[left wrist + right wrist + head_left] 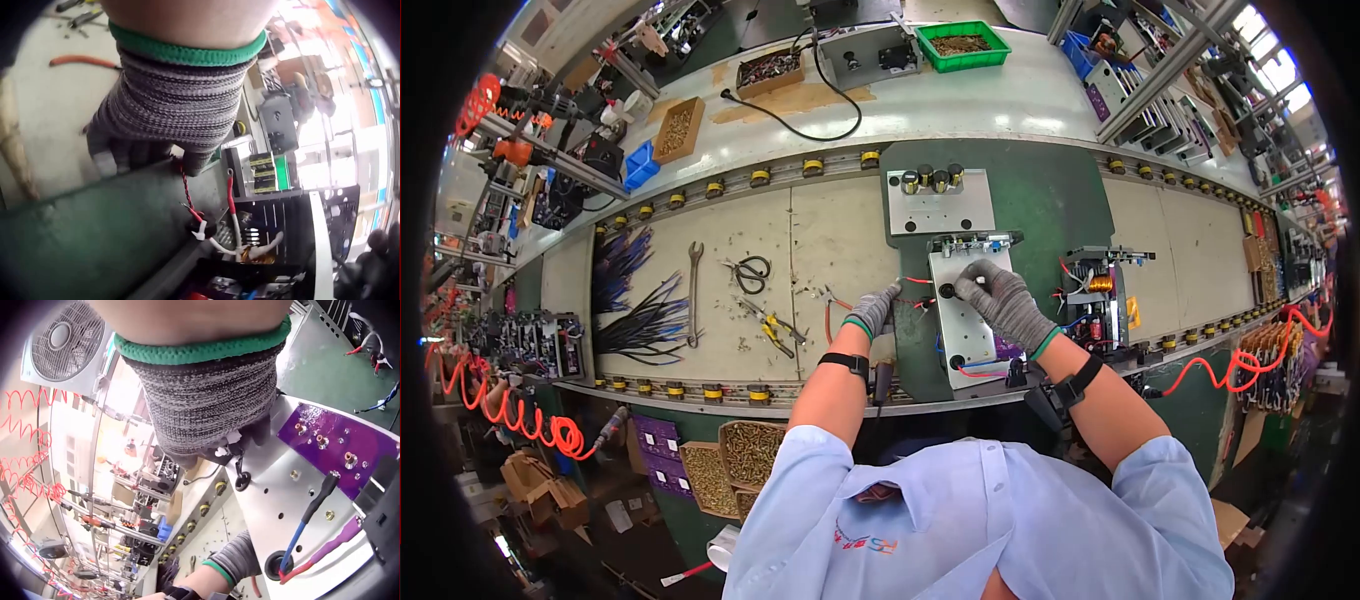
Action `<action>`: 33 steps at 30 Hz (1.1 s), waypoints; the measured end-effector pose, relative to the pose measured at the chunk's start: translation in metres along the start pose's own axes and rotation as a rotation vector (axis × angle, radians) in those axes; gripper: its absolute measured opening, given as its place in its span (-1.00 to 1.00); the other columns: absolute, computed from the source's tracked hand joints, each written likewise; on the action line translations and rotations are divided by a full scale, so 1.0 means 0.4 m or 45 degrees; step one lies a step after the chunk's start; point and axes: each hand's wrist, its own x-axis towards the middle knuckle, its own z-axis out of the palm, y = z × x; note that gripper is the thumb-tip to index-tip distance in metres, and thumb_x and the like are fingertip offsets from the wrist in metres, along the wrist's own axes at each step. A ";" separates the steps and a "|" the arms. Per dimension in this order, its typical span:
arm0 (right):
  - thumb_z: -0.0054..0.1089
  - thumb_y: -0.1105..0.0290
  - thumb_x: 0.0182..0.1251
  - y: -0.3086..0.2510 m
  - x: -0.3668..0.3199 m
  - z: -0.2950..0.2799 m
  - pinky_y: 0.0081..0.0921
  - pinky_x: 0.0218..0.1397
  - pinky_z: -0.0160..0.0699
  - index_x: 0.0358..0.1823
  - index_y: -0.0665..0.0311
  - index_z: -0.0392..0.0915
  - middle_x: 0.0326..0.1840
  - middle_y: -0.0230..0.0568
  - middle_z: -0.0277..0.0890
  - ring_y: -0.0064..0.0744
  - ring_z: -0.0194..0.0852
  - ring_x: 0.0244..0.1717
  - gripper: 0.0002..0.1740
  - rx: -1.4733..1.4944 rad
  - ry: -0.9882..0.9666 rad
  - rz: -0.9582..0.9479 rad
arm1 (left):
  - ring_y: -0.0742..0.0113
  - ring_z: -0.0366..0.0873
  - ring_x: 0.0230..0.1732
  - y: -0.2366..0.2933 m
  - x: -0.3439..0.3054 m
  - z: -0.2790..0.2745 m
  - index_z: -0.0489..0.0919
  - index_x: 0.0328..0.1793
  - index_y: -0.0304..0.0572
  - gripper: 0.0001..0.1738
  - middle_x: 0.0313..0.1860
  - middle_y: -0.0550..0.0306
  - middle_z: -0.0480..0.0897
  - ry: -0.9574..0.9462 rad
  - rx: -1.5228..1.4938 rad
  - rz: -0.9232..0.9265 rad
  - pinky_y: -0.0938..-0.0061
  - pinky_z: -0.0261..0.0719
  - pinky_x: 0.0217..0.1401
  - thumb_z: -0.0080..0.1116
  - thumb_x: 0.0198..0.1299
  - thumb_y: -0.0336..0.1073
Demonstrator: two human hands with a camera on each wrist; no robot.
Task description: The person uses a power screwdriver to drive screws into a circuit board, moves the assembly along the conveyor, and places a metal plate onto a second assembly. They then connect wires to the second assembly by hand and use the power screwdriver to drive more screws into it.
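Observation:
Both hands wear grey knit gloves. The left hand [873, 311] [178, 106] is left of an upright-sided metal plate [962, 338], its fingertips pinching a thin twisted red-and-black wire [187, 190]. Over the plate, the right hand [1007, 306] [209, 406] pinches a small white connector [221, 452] on dark wires, which come through a black grommet [242, 482]. A purple circuit board [319, 437] is fixed on the plate. Blue and red wires pass through another grommet [275, 565]. The right fingertips are partly hidden in the right wrist view.
Left of the hands lie yellow-handled pliers [772, 328], black scissors [751, 275], a wrench [695, 290] and dark wire bundles [645, 325]. A plate with black capacitors [940, 210] stands beyond. At right is an assembly with a copper coil [1100, 284].

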 end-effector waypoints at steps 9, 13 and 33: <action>0.09 -0.04 0.40 -0.056 0.015 0.009 -0.13 0.03 0.62 -0.11 0.13 0.71 -0.22 -0.09 0.72 0.01 0.70 -0.15 -0.58 -0.943 -0.313 0.133 | 0.31 0.65 -0.34 -0.055 0.003 0.010 0.65 -0.07 -0.25 -0.75 -0.28 0.11 0.72 0.594 0.415 0.759 0.44 0.62 -0.20 0.33 0.31 -0.21; 0.05 0.00 0.44 -0.064 0.013 0.017 -0.12 0.03 0.62 -0.10 0.14 0.71 -0.20 -0.08 0.69 -0.02 0.69 -0.12 -0.60 -1.248 -0.309 -0.021 | 0.29 0.68 -0.32 -0.007 0.019 0.007 0.59 -0.06 -0.15 -0.85 -0.27 0.12 0.70 0.313 -0.599 0.786 0.39 0.71 -0.15 0.21 0.41 -0.25; -0.02 0.04 0.47 0.007 -0.018 0.027 -0.08 0.03 0.62 -0.19 0.29 0.65 -0.13 -0.01 0.63 0.02 0.66 -0.06 -0.56 -1.035 -0.529 -0.230 | 0.48 0.54 -0.40 0.097 -0.204 0.098 0.65 0.09 -0.39 -0.67 -0.34 0.18 0.68 -0.338 0.396 0.622 0.52 0.54 -0.28 0.31 0.30 -0.31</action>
